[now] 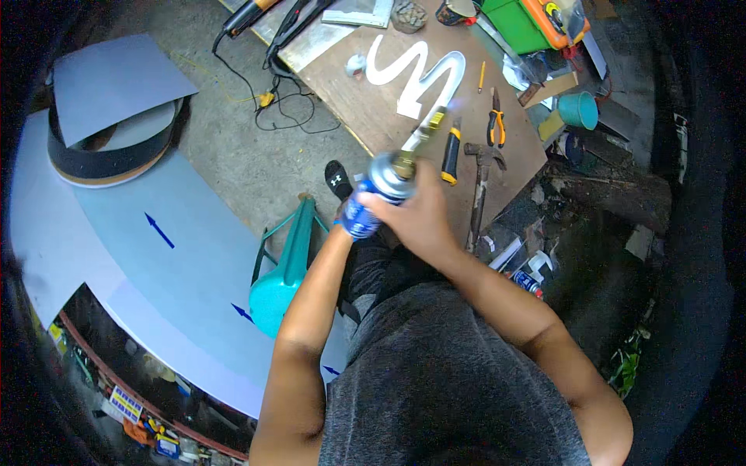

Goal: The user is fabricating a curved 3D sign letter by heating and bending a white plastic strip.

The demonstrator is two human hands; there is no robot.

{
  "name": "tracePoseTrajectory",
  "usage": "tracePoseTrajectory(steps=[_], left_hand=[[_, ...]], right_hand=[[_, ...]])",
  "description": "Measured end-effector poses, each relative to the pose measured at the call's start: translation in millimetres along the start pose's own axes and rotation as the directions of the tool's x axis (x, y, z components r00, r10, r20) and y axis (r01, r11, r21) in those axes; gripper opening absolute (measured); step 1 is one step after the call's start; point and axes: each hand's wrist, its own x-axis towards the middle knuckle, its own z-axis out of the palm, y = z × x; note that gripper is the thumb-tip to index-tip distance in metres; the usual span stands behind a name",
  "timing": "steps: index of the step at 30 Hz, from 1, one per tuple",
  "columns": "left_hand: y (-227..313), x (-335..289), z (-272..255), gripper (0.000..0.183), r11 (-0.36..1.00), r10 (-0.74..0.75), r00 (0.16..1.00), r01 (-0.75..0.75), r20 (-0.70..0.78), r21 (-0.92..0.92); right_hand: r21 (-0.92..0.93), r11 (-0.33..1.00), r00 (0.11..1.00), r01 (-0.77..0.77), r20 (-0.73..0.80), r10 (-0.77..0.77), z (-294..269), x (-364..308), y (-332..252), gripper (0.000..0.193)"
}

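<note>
Blue and white metal, the gas canister (pixel 371 196) sits tilted between both hands above the near edge of a brown wooden worktable (pixel 373 116), with a brass torch head (pixel 420 136) screwed on top and pointing away toward a white wavy cut-out shape (pixel 416 74) lying on the board. The right hand (pixel 416 217) wraps over the canister's upper part, fingers closed around it; the left hand (pixel 350 225) is almost wholly hidden under the can and behind the right hand, so only its wrist and a sliver of grip show, though it seems closed on the lower body. Whether a flame burns at the nozzle is hard to make out; there is only a faint pale blur there. On the table beside the torch lie a yellow-and-black utility knife (pixel 451 151), orange-handled pliers (pixel 496 124), a hammer (pixel 482 179) and a pencil (pixel 482 76). The table's far end is cut off by the picture's upper edge, where a green box (pixel 517 23) and cabled tools are only partly seen. Below, a teal metal stool (pixel 284 272) stands on a grey concrete floor (pixel 233 147), near large pale grey sheets (pixel 155 241) marked with blue arrows. A black shoe (pixel 339 180) peeks out behind the canister. The right margin is dark clutter, too dim to identify.
</note>
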Motion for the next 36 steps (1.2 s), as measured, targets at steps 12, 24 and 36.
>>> tracePoseTrajectory(steps=[12, 24, 36], left_hand=[[-79, -11, -1, 0.043, 0.936, -0.156, 0.983, 0.114, -0.101, -0.332], [-176, -48, -16, 0.045, 0.938, -0.335, 0.910, 0.298, -0.243, -0.177], [-212, -37, -12, 0.044, 0.725, -0.514, 0.836, 0.304, -0.192, -0.618]], right_hand=[[0.127, 0.927, 0.927, -0.352, -0.090, 0.364, 127, 33, 27, 0.072], [0.307, 0.618, 0.687, -0.723, 0.231, 0.689, 142, 40, 59, 0.039], [0.367, 0.609, 0.695, -0.704, 0.178, 0.696, 109, 59, 46, 0.044]])
